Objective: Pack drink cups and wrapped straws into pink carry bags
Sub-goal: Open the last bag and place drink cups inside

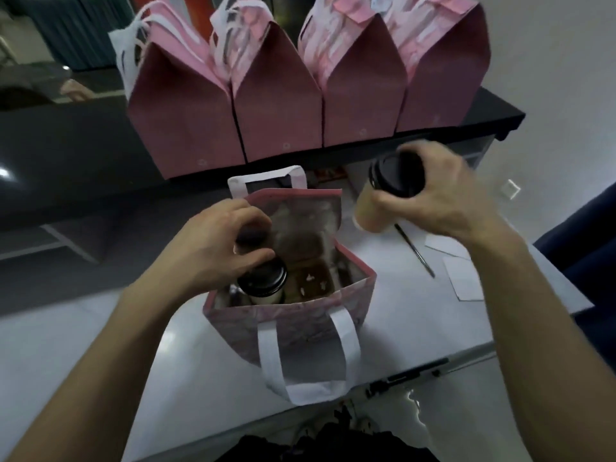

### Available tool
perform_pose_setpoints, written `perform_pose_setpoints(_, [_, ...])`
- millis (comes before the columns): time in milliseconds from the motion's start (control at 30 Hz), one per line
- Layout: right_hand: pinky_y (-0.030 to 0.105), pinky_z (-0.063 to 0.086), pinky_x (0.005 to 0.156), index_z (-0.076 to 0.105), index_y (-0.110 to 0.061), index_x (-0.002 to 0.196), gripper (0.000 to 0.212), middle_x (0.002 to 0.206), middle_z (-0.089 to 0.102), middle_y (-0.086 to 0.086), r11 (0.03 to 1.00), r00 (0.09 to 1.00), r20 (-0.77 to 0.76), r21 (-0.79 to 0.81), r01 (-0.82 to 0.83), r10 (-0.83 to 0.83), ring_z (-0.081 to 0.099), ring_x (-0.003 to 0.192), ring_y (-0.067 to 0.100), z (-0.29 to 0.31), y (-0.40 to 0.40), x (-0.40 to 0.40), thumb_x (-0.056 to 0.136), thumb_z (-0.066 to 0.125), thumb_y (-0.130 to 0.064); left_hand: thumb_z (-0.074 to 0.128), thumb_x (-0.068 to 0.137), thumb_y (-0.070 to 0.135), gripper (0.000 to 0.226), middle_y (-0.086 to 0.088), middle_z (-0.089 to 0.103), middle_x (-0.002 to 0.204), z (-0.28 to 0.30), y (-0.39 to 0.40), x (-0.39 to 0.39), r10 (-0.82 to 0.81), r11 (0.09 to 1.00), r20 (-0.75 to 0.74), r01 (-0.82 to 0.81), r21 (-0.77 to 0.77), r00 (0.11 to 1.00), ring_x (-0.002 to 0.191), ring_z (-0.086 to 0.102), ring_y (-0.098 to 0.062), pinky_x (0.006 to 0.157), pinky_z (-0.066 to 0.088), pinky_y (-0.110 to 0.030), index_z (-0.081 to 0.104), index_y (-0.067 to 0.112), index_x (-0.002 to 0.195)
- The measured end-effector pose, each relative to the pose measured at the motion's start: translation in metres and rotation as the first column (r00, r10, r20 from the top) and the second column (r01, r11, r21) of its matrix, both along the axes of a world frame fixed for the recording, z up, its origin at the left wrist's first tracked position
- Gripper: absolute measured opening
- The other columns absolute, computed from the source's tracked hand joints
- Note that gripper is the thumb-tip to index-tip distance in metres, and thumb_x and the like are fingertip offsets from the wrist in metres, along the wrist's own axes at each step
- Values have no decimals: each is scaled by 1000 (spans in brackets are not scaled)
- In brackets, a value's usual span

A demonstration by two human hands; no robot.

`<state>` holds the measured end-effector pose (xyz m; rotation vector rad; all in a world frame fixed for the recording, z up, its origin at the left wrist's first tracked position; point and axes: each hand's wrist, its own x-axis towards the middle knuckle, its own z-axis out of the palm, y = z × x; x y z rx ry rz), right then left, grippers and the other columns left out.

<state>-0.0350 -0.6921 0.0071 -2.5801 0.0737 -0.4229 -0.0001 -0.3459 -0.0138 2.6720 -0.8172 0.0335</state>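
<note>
The open pink bag [290,315] stands on the white tabletop [416,315] directly under the left hand [213,248], its mouth spread wide so cups can drop straight in. A cardboard divider shows inside, splitting the bag into compartments. One cup [263,283] with a black lid already sits in the near-left compartment, just below the left hand's fingertips. The left hand curls around a second dark lid higher up, apparently lowering another cup [251,236] into the far-left compartment; the cup's body is hidden by the fingers, so how deep it sits cannot be told. The compartments to the right of that hand look free.

The right hand [433,198] clamps from above on the black lid of a tan cup [373,208], fingers wrapped around the rim, the cup tilted and lifted off the tabletop, just to the right of the bag's rim. Gripping by the lid likely leaves the cup's body clear to slide into a narrow slot.

Just below the right hand lies a long thin dark stick [415,251], possibly a wrapped straw, beside some white paper slips [463,278]. Beyond both hands, four closed pink bags [300,101] stand in a row on a dark shelf [493,111], seemingly finished.
</note>
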Motion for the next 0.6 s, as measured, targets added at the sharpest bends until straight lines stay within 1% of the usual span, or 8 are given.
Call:
perform_pose_setpoints(67, [8,47,85,62,-30,133,73,119,64,-15,976,976,140,116,-185,168,63,105,-1,37,26,1,71,75,-68,78,81,60,48,20,56,113,-2,16,-4,21,1000,59,-21,-3,998,108,52,-8,90,51,-33,70,37,122])
perform_pose_setpoints(100, [7,47,83,62,-33,131,68,116,64,-20,950,953,148,131,-282,263,62,106,-6,50,41,1,73,74,-66,76,78,66,56,21,56,115,-3,22,-5,24,1000,79,-25,13,997,112,49,-10,97,48,-36,69,37,126])
perform_pose_setpoints(167, [15,52,86,60,-38,131,67,117,62,-20,899,904,17,99,-427,428,62,107,-3,62,71,9,72,73,-67,71,73,81,82,16,58,134,-7,31,-6,40,996,74,-46,77,996,134,40,-16,118,31,-41,60,37,142])
perform_pose_setpoints(233, [27,55,89,54,-45,136,76,121,55,-15,854,820,-283,-7,-520,497,59,109,7,60,97,21,69,77,-73,62,64,96,116,10,44,160,-12,37,-6,48,986,26,-52,161,999,155,18,-16,131,4,-46,41,36,160])
perform_pose_setpoints(300, [36,56,94,49,-46,143,83,126,50,-9,789,715,-536,-138,-598,448,56,113,17,45,119,33,71,85,-69,57,58,105,137,7,23,176,-20,38,-7,27,975,-21,-22,220,999,164,-5,-12,133,-16,-50,23,33,170])
perform_pose_setpoints(333, [40,58,95,48,-44,145,86,129,50,-6,751,692,-599,-216,-624,403,57,116,21,34,127,38,73,89,-64,55,57,108,143,6,13,180,-24,38,-7,16,973,-39,-7,231,999,165,-15,-11,131,-21,-51,15,32,172])
perform_pose_setpoints(433, [48,63,91,45,-37,151,95,130,51,3,660,730,-625,-429,-616,275,61,114,28,6,138,47,70,94,-52,54,55,112,152,4,-4,183,-33,40,-8,8,973,-64,8,232,998,162,-33,-11,130,-24,-54,2,32,174])
perform_pose_setpoints(600, [42,60,86,36,-30,163,106,134,56,8,553,743,-640,-554,-622,196,65,114,31,-33,140,63,75,94,-44,54,54,111,155,2,-10,183,-37,38,-7,-5,972,-64,20,233,998,160,-37,-12,129,-25,-53,-5,32,174])
